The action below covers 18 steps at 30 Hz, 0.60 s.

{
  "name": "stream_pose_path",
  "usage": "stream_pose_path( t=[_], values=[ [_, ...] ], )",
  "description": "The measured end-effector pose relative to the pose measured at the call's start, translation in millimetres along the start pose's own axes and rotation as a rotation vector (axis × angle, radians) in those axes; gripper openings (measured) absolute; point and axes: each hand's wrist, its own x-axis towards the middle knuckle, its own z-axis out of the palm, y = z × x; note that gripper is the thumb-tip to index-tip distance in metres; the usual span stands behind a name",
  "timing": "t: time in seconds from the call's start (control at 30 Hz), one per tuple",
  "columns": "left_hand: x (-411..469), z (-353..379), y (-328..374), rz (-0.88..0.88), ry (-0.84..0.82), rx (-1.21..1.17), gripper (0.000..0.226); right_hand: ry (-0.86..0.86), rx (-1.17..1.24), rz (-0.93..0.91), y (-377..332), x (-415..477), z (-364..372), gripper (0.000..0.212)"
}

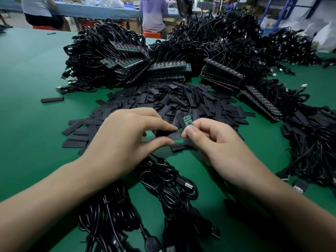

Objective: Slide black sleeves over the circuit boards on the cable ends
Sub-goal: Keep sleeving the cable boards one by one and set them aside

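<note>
The circuit board (187,121) is a small green strip with a row of tiny parts at its far end. It stands tilted, its near end pinched between thumb and forefinger of the right hand (214,142); the cable behind it is hidden by that hand. Just left of it, the left hand (127,135) pinches a flat black sleeve (166,134) between thumb and forefinger, its end close to the board but not yet over it. Both hands hover at mid-desk above the near edge of a wide pile of loose sleeves (181,101), matte black, flat and rectangular.

Behind the pile stand three stacks of boards with cables (169,70), ringed by tangled black cable heaps that run round the right side as well. Coiled cable bundles (163,179) lie under the forearms, close to the near edge. The green desk (27,79) lies bare on the left, where one stray sleeve (52,99) rests well apart from the pile. Beyond the far edge, two people (154,13) stand at another bench.
</note>
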Motion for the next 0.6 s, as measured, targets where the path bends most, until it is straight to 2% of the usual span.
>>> stream_pose_path(
  t=[0.17, 0.3, 0.6],
  values=[
    [-1.9, -7.8, -6.3, -0.124, 0.053, -0.128, 0.027, -0.117, 0.183, 0.026, -2.5, 0.4, -7.7, 0.031],
    [-2.7, -7.8, -6.5, -0.116, 0.042, -0.12, 0.023, -0.223, 0.086, 0.0, -5.9, -1.7, -8.0, 0.031],
    [-4.3, -9.4, -8.0, -0.02, 0.021, -0.061, 0.023, -0.267, -0.135, -0.027, -11.0, -5.1, -6.7, 0.031]
  ],
)
